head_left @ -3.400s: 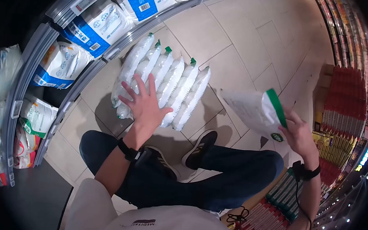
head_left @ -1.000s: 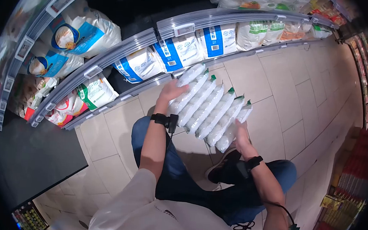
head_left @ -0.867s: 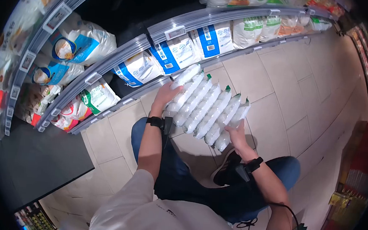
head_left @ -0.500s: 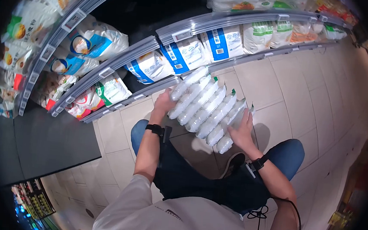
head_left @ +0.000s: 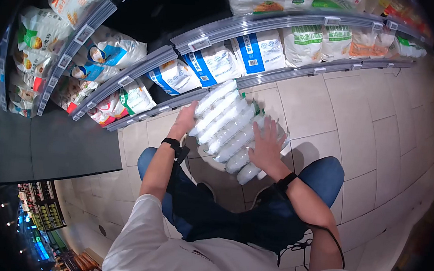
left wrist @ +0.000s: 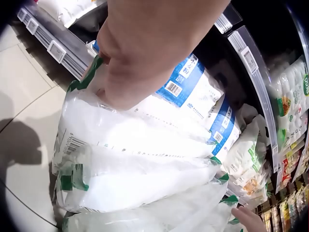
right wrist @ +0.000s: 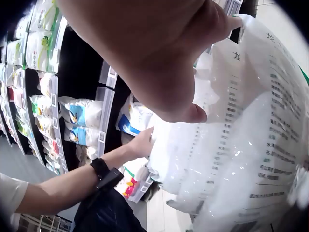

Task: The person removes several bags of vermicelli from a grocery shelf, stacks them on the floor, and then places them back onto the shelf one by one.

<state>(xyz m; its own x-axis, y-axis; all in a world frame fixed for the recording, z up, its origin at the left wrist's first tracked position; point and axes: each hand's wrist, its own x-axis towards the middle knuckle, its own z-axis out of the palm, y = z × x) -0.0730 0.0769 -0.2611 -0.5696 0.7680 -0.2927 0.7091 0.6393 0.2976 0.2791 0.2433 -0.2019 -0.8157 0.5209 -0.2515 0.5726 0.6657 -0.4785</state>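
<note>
In the head view a row of several plump white plastic bags (head_left: 218,123) with green corners leans together on the floor. The left hand (head_left: 182,120) lies against the outer side of the leftmost bag; in the left wrist view the left hand (left wrist: 128,82) is at that bag's upper edge, its fingertips partly hidden. Spread over the tops of the bags toward the right end is the right hand (head_left: 267,148), fingers apart and straight. Close up in the right wrist view, the right hand (right wrist: 169,72) reaches over bags with dark printed text (right wrist: 270,121).
A low shelf (head_left: 204,44) curves just behind the row, holding blue-and-white bags (head_left: 212,64) and other bags (head_left: 303,40). A dark grey panel (head_left: 68,147) stands at the left. The person's jean-clad knees (head_left: 323,182) flank the row; pale floor tiles (head_left: 359,136) extend right.
The single bag once held apart in the right hand is now out of that hand. Both hands then took the row's ends; the right hand has since shifted from the end onto the tops, fingers spread.
</note>
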